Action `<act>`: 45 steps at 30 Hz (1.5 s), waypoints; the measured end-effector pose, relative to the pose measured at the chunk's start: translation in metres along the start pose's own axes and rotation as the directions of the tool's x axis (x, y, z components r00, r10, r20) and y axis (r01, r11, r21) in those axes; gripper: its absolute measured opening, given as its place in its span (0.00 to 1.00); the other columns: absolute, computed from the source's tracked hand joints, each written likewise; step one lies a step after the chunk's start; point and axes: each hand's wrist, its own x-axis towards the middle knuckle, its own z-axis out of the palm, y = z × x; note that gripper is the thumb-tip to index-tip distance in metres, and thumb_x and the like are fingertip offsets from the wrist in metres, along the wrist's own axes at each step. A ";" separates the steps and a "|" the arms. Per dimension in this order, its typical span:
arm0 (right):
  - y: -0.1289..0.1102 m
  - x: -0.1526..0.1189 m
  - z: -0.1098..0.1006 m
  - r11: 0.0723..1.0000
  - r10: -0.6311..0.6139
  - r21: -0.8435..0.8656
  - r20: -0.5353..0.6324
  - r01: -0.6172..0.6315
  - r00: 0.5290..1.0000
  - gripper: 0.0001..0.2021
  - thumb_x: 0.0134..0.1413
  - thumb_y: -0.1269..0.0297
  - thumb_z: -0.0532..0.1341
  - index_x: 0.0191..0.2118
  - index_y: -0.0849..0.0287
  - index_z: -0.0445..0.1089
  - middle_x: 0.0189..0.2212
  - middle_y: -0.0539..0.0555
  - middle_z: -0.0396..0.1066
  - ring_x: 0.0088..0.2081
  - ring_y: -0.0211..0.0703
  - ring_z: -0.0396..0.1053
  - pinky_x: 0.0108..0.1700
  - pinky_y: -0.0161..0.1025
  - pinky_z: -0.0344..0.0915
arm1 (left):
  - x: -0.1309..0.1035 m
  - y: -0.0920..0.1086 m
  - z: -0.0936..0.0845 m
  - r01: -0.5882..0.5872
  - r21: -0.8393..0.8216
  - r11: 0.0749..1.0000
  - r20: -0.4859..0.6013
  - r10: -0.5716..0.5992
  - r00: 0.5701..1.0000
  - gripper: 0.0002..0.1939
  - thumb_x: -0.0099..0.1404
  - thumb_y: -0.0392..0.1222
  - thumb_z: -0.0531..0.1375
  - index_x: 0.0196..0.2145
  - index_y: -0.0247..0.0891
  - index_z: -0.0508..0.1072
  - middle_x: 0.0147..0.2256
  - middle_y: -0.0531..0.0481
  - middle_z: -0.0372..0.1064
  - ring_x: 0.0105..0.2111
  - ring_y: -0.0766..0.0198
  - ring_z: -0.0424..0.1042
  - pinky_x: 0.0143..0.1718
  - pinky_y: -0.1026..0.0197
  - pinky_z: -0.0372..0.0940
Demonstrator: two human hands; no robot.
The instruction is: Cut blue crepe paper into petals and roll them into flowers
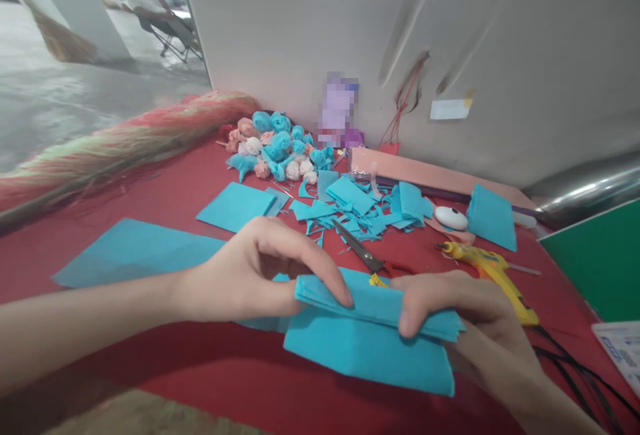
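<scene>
- Left hand point(250, 275): bare, no glove, no ring, no watch or band at the wrist.
- Left forearm: bare along its whole visible length to the frame's left edge; no sleeve or cuff in view.
- Right hand point(460, 308): bare, no glove, no ring seen on the visible fingers.
- Right forearm: bare to the bottom edge; no sleeve, no wristwear.
- Fingernails: short, unpainted where visible, notably on the right thumb.

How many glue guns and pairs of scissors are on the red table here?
2: one yellow glue gun lying just beyond the right hand, and one pair of scissors behind the folded blue paper. Others could be hidden under paper scraps.
</scene>
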 end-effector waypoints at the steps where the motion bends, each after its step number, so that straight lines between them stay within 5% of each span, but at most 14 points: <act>1: -0.001 0.000 0.000 1.000 -0.001 0.016 0.017 0.000 1.000 0.12 0.57 0.67 0.54 0.34 0.45 0.74 0.27 0.45 0.71 0.26 0.35 0.66 0.28 0.30 0.61 | 0.000 -0.001 0.000 0.008 -0.006 1.000 0.002 -0.008 1.000 0.04 0.51 0.45 0.65 0.24 0.46 0.79 0.23 0.50 0.75 0.22 0.61 0.72 0.22 0.65 0.65; 6: -0.001 0.004 0.001 0.998 0.000 0.061 0.060 -0.004 0.998 0.12 0.55 0.72 0.54 0.30 0.50 0.74 0.25 0.46 0.70 0.26 0.34 0.65 0.29 0.29 0.61 | -0.002 -0.005 0.001 -0.016 -0.068 0.998 0.057 0.020 0.998 0.05 0.53 0.44 0.63 0.25 0.44 0.79 0.21 0.49 0.74 0.21 0.62 0.71 0.22 0.65 0.65; 10: 0.003 0.005 0.000 0.995 0.024 0.096 0.076 -0.031 0.997 0.11 0.57 0.65 0.55 0.29 0.52 0.74 0.24 0.47 0.70 0.25 0.35 0.64 0.28 0.30 0.60 | 0.000 -0.007 -0.001 -0.047 -0.060 0.997 0.148 0.055 0.987 0.06 0.57 0.41 0.60 0.27 0.44 0.79 0.23 0.50 0.75 0.22 0.64 0.72 0.24 0.66 0.65; 16: 0.015 0.007 -0.003 0.985 -0.128 0.126 0.080 0.118 0.989 0.13 0.58 0.59 0.55 0.29 0.58 0.72 0.24 0.50 0.69 0.25 0.34 0.63 0.26 0.30 0.58 | 0.005 -0.007 -0.011 -0.223 0.041 0.974 0.392 0.190 0.900 0.17 0.54 0.24 0.53 0.34 0.38 0.77 0.31 0.48 0.76 0.28 0.65 0.73 0.27 0.70 0.65; 25: 0.021 0.010 -0.006 0.963 -0.168 0.229 0.100 0.141 0.981 0.11 0.57 0.64 0.56 0.30 0.63 0.72 0.23 0.52 0.65 0.24 0.35 0.59 0.27 0.32 0.55 | 0.002 -0.001 -0.011 -0.365 0.229 0.902 0.359 0.271 0.893 0.21 0.49 0.22 0.49 0.30 0.39 0.76 0.29 0.49 0.70 0.21 0.71 0.65 0.22 0.71 0.61; 31: 0.017 0.010 -0.007 0.977 -0.192 0.125 0.134 0.175 0.972 0.13 0.58 0.64 0.54 0.28 0.66 0.71 0.21 0.52 0.62 0.23 0.34 0.57 0.25 0.32 0.53 | 0.004 -0.004 -0.010 -0.402 0.202 0.893 0.347 0.319 0.882 0.19 0.48 0.22 0.48 0.28 0.37 0.75 0.26 0.49 0.68 0.23 0.70 0.65 0.24 0.71 0.61; 45: 0.014 0.017 -0.010 1.000 0.018 0.015 0.375 -0.026 0.927 0.16 0.57 0.72 0.46 0.29 0.68 0.70 0.30 0.55 0.65 0.33 0.37 0.62 0.39 0.34 0.57 | 0.008 -0.016 -0.002 -0.381 0.343 0.858 0.476 0.191 0.859 0.18 0.51 0.22 0.48 0.30 0.35 0.73 0.29 0.46 0.71 0.29 0.67 0.69 0.32 0.68 0.65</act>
